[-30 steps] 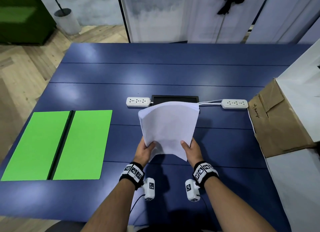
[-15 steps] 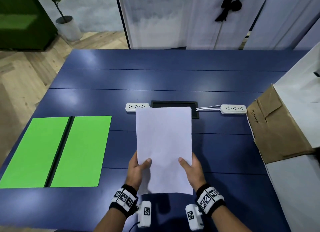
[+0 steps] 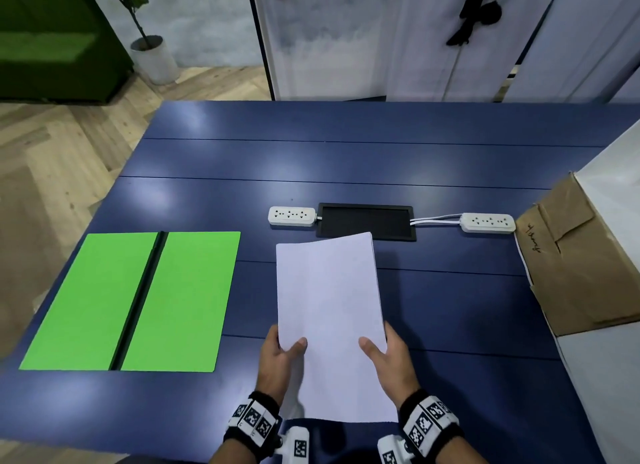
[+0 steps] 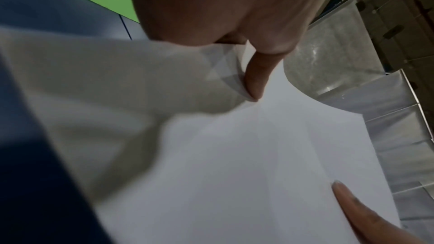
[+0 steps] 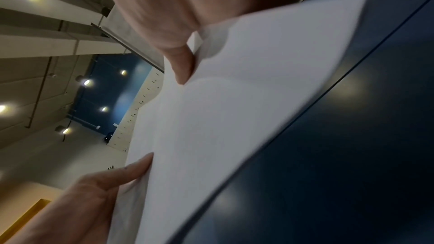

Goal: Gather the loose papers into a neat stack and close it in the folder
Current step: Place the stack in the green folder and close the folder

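Compared with a second earlier, the paper stack (image 3: 329,311) no longer fans upright but lies flatter over the table (image 3: 450,290), squared. Open green folder (image 3: 131,300), holding nothing, lies at left. Left hand (image 3: 278,356) and right hand (image 3: 389,356) pinch the stack's side edges, thumbs on top.
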Demonstrator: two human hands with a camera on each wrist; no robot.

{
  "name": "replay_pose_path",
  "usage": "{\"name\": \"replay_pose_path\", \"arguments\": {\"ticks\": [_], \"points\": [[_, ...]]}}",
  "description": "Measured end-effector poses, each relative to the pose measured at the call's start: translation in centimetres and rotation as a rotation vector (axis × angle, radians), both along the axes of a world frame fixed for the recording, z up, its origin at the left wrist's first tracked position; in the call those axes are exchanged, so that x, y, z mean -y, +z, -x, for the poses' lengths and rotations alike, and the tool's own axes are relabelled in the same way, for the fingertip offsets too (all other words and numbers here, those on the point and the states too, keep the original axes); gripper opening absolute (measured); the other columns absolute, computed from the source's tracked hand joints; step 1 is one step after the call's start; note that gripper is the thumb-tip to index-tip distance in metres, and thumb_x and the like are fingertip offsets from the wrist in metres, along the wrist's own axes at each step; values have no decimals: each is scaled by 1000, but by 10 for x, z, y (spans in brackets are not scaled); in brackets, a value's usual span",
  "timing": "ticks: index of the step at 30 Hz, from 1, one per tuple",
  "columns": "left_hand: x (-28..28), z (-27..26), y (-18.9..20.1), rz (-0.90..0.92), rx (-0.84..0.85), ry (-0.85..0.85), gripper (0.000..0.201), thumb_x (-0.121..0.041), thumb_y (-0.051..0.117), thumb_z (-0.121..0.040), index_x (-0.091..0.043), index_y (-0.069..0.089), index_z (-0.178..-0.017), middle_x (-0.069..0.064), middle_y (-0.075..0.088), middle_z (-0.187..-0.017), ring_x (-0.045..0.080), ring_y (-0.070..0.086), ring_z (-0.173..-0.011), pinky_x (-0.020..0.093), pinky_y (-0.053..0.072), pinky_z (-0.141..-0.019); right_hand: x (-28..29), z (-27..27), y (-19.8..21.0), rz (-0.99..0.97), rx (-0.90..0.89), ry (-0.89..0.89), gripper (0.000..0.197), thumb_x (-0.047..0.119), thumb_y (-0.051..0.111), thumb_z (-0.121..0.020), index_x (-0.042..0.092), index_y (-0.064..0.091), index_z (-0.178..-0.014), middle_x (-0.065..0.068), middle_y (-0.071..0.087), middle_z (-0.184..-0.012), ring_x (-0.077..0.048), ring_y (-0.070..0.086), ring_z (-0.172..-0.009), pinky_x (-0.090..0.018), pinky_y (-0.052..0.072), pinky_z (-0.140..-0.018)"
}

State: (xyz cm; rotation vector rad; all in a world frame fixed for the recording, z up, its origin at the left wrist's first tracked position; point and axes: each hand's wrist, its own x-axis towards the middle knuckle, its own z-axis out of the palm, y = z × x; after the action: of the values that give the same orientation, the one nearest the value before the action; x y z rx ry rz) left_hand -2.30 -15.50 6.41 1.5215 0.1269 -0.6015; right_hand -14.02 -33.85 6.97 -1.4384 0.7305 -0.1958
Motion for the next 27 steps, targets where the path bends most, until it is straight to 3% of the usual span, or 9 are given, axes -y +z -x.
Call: {"name": "replay_pose_path", "arguments": {"ticks": [2, 4, 7, 10, 12, 15, 20, 24, 27], "points": [[-10, -9, 0, 50, -50, -38, 33, 8, 69, -83, 1, 58, -113, 13, 76, -106, 25, 73, -96, 32, 59, -80, -2, -2, 1, -31, 12, -5, 33, 3, 63, -96, 18, 63, -125, 5, 74, -120, -11, 70, -113, -26, 55, -95], [-24, -24, -6, 51, -95, -155, 52, -18, 86, -73, 2, 57, -112, 11, 76, -100, 27, 71, -90, 32, 59, -78, -3, -3, 1, -63, 11, -15, 32, 3, 64, -96, 15, 63, -126, 2, 74, -121, -14, 70, -113, -30, 55, -96], [-59, -66, -25, -177, 53, -207, 67, -49, 90, -60, -4, 58, -99, 2, 64, -83, 22, 60, -80, 20, 50, -72, -1, -2, 1, -111, -2, -46, 31, 3, 64, -95, 15, 64, -125, 0, 75, -118, -18, 72, -110, -32, 58, -92], [-117, -127, -56, -727, 324, -259, 46, -28, 76, -85, -2, 59, -118, 16, 65, -115, 37, 62, -108, 33, 49, -92, 5, 5, 0, -120, -10, -83, 35, 3, 64, -95, 15, 63, -128, 1, 75, -119, -17, 71, -111, -35, 57, -94], [-155, -157, -68, -1090, 380, -360, 60, -29, 67, -91, -6, 46, -143, 25, 41, -150, 44, 46, -132, 52, 39, -108, 10, 12, -3, -94, -20, -103, 37, 4, 65, -95, 16, 62, -129, 2, 74, -121, -16, 71, -112, -38, 54, -97], [-184, -171, -75, -1374, 243, -659, 66, -39, 46, -100, -31, 15, -158, 10, -5, -168, 39, 8, -152, 63, 15, -117, 17, 22, -5, -46, -62, -126, 36, 7, 68, -94, 21, 64, -126, 7, 75, -117, -13, 71, -109, -32, 58, -92], [-171, -141, -74, -1406, 338, -894, 65, -24, 38, -101, -33, 9, -159, 11, -19, -166, 41, -13, -152, 70, 2, -114, 28, 36, -6, -7, -102, -160, 35, 8, 68, -93, 28, 64, -122, 12, 76, -113, -9, 73, -104, -23, 59, -79], [-138, -85, -75, -1316, 467, -1013, 73, -16, 40, -95, -40, 9, -157, 10, -20, -165, 41, -17, -151, 74, -6, -110, 38, 48, -10, 5, -123, -184, 39, 7, 67, -94, 18, 62, -131, 2, 74, -120, -18, 70, -111, -40, 55, -96], [-101, -40, -76, -1169, 488, -1069, 70, -19, 38, -97, -36, 9, -158, 8, -24, -163, 39, -12, -152, 69, 2, -115, 46, 55, -15, 17, -145, -188, 39, 8, 67, -94, 20, 62, -131, 3, 73, -122, -18, 69, -113, -44, 52, -100]]}}
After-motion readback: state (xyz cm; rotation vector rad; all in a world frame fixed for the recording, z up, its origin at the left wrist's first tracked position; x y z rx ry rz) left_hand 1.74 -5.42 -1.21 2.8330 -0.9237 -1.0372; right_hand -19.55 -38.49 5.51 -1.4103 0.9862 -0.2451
